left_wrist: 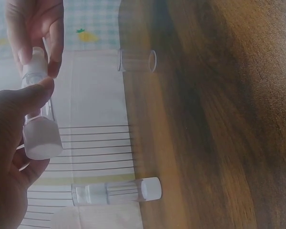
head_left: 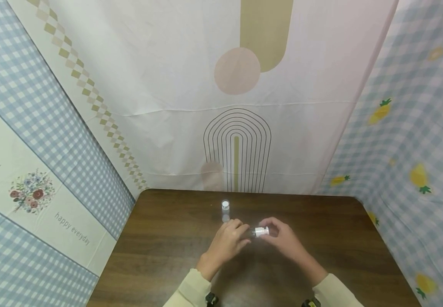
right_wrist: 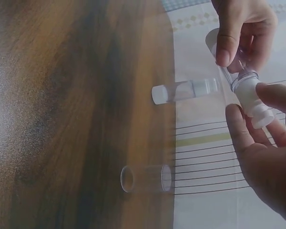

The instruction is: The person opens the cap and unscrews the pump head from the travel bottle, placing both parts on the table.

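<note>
My left hand (head_left: 227, 240) grips the body of a small clear bottle (left_wrist: 43, 138) with a white bottom, tilted above the table. At its other end is a white pump top (right_wrist: 250, 98), which my right hand (head_left: 284, 241) holds between thumb and fingers. A second clear bottle (head_left: 225, 211) with white ends stands upright on the table beyond my left hand. In the wrist views a clear, hollow cap (right_wrist: 146, 179) stands on the table beside that bottle; the head view does not plainly show it.
The brown wooden table (head_left: 160, 238) reaches back to a white patterned cloth (head_left: 175, 140). Blue checked cloths hang at the left and right sides, the right cloth (head_left: 398, 170) printed with pineapples.
</note>
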{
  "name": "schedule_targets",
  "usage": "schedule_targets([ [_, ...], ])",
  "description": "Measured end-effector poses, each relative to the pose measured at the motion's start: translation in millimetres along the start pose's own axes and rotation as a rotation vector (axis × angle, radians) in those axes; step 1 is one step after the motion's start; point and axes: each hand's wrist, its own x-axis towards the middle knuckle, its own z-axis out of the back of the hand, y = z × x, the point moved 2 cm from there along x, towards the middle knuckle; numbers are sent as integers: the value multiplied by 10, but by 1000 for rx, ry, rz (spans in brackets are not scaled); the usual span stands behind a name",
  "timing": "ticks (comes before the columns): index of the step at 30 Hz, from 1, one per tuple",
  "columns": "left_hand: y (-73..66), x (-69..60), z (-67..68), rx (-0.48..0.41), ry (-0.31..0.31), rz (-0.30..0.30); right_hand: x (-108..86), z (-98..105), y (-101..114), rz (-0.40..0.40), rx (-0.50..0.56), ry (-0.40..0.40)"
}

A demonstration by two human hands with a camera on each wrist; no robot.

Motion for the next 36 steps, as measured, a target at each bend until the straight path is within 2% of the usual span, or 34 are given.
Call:
schedule_targets([
  [4, 1, 2, 3, 12, 1, 2, -1, -6, 0, -10, 40, -3],
  [11, -1, 10, -8, 38, 14, 7, -17, -19, 21, -154, 40, -4],
  [14, -8, 16, -6, 33, 24, 14, -25, -18, 19, -177, 29, 3],
  [19, -12, 25, -10, 30, 23, 18, -28, -17, 2, -146, 61, 11],
  [27, -4, 12, -26, 35, 9, 10, -32, -11, 2, -56, 55, 14],
  [32, -2, 1, -35, 33, 6, 5, -44, -13, 4, -40, 74, 26],
  [36, -4, -5, -38, 38, 5, 5, -48, -24, -2, -61, 101, 22],
])
